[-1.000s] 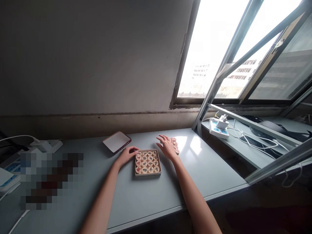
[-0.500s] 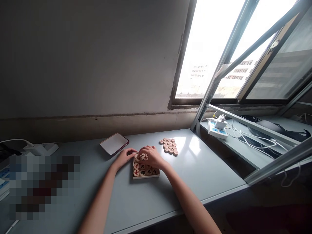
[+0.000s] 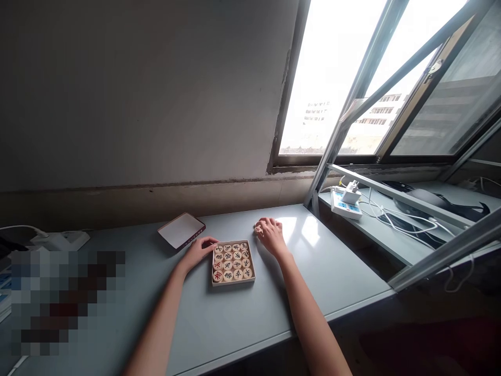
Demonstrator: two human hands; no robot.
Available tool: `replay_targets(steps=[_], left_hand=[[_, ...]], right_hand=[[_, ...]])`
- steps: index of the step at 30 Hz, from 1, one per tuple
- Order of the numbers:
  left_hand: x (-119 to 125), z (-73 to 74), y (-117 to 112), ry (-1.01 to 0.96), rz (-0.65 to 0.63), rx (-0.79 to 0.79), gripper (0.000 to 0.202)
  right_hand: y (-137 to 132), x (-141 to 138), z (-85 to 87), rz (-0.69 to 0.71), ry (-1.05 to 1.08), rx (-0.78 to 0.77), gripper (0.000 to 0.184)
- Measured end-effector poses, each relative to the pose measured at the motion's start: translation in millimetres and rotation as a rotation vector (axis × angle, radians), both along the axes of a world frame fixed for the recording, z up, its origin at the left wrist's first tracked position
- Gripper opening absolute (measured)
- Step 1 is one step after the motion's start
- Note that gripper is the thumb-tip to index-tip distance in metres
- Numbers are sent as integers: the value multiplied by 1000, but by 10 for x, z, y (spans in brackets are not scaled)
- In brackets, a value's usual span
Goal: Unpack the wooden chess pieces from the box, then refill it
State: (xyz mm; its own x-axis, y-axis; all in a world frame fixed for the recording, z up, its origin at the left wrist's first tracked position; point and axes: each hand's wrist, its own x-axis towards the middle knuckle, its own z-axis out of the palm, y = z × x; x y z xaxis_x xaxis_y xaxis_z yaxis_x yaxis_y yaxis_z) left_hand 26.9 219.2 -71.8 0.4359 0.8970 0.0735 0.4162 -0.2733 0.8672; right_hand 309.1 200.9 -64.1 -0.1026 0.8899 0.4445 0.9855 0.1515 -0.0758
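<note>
A shallow square box [image 3: 234,283] stands on the desk, filled with rows of round wooden Chinese chess pieces [image 3: 237,265] marked in black and red characters. My left hand [image 3: 200,251] grips the box at its far left corner with the fingertips. To the right of the box, my right hand [image 3: 271,235] is lowered over the loose chess pieces [image 3: 258,230], its fingers curved and apart. Most of those pieces are hidden beneath it, and no piece shows lifted between the fingers. Behind my left hand lies the box lid [image 3: 182,230], its pale inside facing up.
The grey desk [image 3: 332,277] meets a wall at the back. A metal frame [image 3: 323,172] rises at its right end. Beyond that, a power strip [image 3: 346,204] with cables lies on another surface. At the far left sit more white adapters [image 3: 58,240] and a blurred patch.
My right hand has moved from above the box rightward to the loose pieces, uncovering the pieces in the box. My left hand stays at the box corner. The view has shifted slightly.
</note>
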Motion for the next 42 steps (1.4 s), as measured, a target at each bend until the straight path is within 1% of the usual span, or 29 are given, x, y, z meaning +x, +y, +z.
replay_targets(steps=[4,6,8,9,10,11,13,14,15,16,19,22,25,27,29,30,35,39,40,42], left_hand=[[0,-11,10,9,-2,-1,35],[1,-12,10,10,0,1,35],[3,-6,3,4,4,2,35],[5,-1,-3,0,4,2,34],[8,6,-11,-6,3,1,34],[11,14,-20,-14,0,1,34],[18,30,-38,-34,-2,6,32],[22,37,-45,-42,-1,10,32],[25,44,-50,-45,2,15,31],[27,50,-53,-46,5,19,29],[28,61,-54,-43,-1,24,28],[27,61,-53,-47,-7,17,30],[30,40,-48,-42,9,12,34],[33,9,-34,-47,59,37,34],[36,-35,-6,-70,116,75,32],[37,-58,11,-85,141,93,31],[39,-142,78,-119,198,111,23],[39,-183,88,-122,206,94,21],[37,-193,89,-119,209,93,21],[34,-206,87,-110,212,94,21]], right_hand=[[2,-17,4,41,-7,-26,19],[-10,-43,49,40,41,-35,20],[-50,-129,125,95,135,-43,22],[-84,-202,169,160,188,-56,23],[-127,-294,210,256,234,-85,25],[-177,-400,245,373,267,-130,27],[-289,-628,286,637,266,-271,30],[-342,-735,291,728,251,-325,29],[-388,-827,289,782,234,-356,27],[-424,-900,283,804,222,-368,25],[-460,-980,277,767,210,-343,21],[-402,-884,300,663,202,-276,19],[-302,-698,310,448,186,-153,20],[-239,-565,294,278,164,-75,21],[-191,-444,264,144,135,-34,22],[-174,-390,248,108,119,-34,21],[-131,-193,169,75,53,-79,15],[-108,-100,126,-10,8,-83,14],[-106,-93,127,-15,9,-85,15],[-113,-115,154,17,42,-86,16]])
